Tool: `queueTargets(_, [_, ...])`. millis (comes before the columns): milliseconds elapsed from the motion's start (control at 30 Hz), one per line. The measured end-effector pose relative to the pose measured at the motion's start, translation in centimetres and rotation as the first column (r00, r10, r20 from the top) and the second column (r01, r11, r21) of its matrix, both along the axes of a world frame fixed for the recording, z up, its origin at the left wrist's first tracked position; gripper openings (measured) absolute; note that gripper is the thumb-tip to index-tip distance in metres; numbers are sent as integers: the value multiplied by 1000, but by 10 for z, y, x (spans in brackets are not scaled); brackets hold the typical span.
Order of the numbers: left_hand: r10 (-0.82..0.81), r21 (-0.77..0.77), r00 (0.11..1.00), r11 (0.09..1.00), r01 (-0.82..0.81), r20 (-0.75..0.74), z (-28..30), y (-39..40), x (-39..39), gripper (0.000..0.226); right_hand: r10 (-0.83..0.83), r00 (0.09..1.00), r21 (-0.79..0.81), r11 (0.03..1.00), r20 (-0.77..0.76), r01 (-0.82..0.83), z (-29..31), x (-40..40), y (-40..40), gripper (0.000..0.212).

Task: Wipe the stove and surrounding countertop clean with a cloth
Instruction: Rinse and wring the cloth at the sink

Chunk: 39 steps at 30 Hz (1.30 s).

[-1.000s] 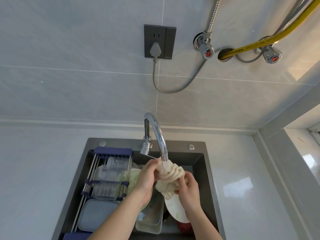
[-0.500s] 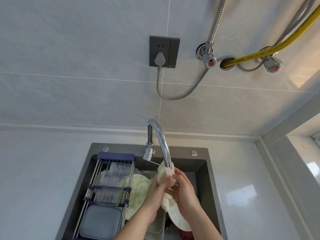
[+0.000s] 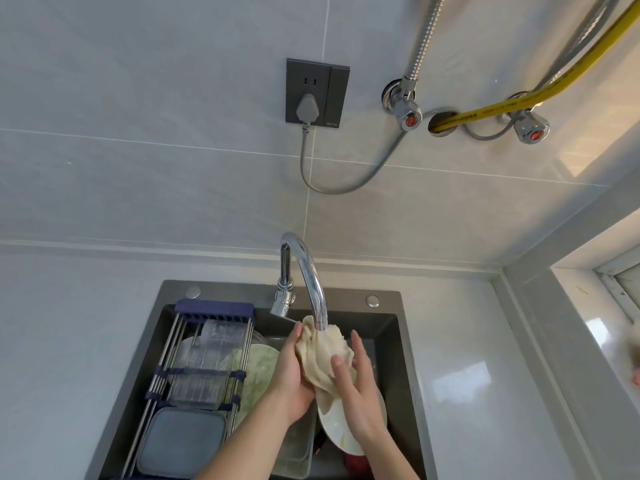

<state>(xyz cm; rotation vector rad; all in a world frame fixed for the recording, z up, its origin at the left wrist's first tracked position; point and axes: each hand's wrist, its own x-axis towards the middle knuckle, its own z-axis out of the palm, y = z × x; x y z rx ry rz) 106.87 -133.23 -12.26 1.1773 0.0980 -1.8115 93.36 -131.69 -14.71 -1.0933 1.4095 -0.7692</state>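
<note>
In the head view, a person is holding a crumpled beige cloth (image 3: 323, 358) directly beneath the spout of a curved chrome faucet (image 3: 308, 275), over a dark grey rectangular sink (image 3: 401, 337). The left hand (image 3: 292, 379) is cupping the cloth from the left of the spout, its fingers curled round the fabric, while the right hand (image 3: 360, 389) is pressing against the cloth's right side with fingers nearly straight and spread, so the cloth is being squeezed between both palms. The cloth's top edge is touching the faucet's outlet; whether water is running cannot be told. Left of the faucet, a metal-rod drying rack with dark blue end caps (image 3: 204, 355) is spanning the sink, carrying a clear plastic container (image 3: 214, 362) and, nearer the camera, a grey square lid (image 3: 181, 443). Below the faucet, under the hands, white plates (image 3: 341, 434) are lying inside the sink. Above the faucet, on the grey tiled wall, a dark socket panel with a grey plug (image 3: 317, 93) is sitting, and up and right of the faucet two chrome valves with red caps (image 3: 405, 110) are flanking a yellow hose (image 3: 519, 100).
</note>
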Motion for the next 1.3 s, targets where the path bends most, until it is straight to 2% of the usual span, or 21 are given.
queueTargets(67, [-26,-26,999,999,27,33,-2,1,-4,63,-1,999,-10,1000,52,2,-1,14,-3,88])
queueTargets(133, [-93,-34,974,994,102,207,4,0,-8,56,-77,994,1,997,81,77,0,26,-8,73])
queueTargets(267, [-232,-89,785,936,341,575,8,-1,-9,42,-243,949,74,970,200,232,12,39,-18,35])
queueTargets(333, [-242,-123,675,887,445,697,4,3,-7,25,-313,922,138,948,229,288,14,43,-23,31])
queueTargets(400, [-222,-97,515,847,522,828,1,11,-4,22,-318,926,188,941,203,282,11,48,-27,32])
queueTargets(500, [-200,21,232,799,601,952,-4,24,5,50,-286,942,249,939,176,238,5,56,-29,42])
queueTargets(600, [-81,86,-38,735,672,996,-17,33,11,56,-257,951,237,948,171,214,2,58,-30,50])
queueTargets(667, [2,103,-148,710,697,989,-28,35,14,53,-272,949,233,944,160,232,3,58,-31,39])
queueTargets(700, [10,107,-159,701,705,987,-29,35,17,50,-287,949,226,941,134,252,3,57,-33,35])
queueTargets(733, [-4,99,-135,697,710,991,-27,34,19,47,-299,949,209,939,103,273,1,56,-34,33])
queueTargets(800, [-47,57,-33,691,721,998,-20,32,23,45,-294,956,164,943,10,288,1,55,-37,32])
queueTargets(867, [-43,-26,79,697,717,996,-13,33,26,48,-204,974,93,973,-94,213,3,53,-41,41])
queueTargets(933, [-19,-117,193,733,670,981,-10,37,26,43,-84,969,43,994,-234,96,2,51,-45,49])
queueTargets(1000, [-5,-171,277,775,608,961,-7,42,25,35,1,944,27,1000,-331,9,2,51,-50,48])
queueTargets(1100, [-6,-205,385,837,507,923,-5,48,23,40,2,918,45,999,-397,18,10,49,-52,49])
queueTargets(1167, [2,-223,433,860,459,901,-4,49,21,39,-22,910,43,998,-413,43,11,46,-50,37])
queueTargets(1300, [-39,-163,440,898,410,897,-10,55,19,44,-25,922,-18,1000,-386,19,7,41,-46,39])
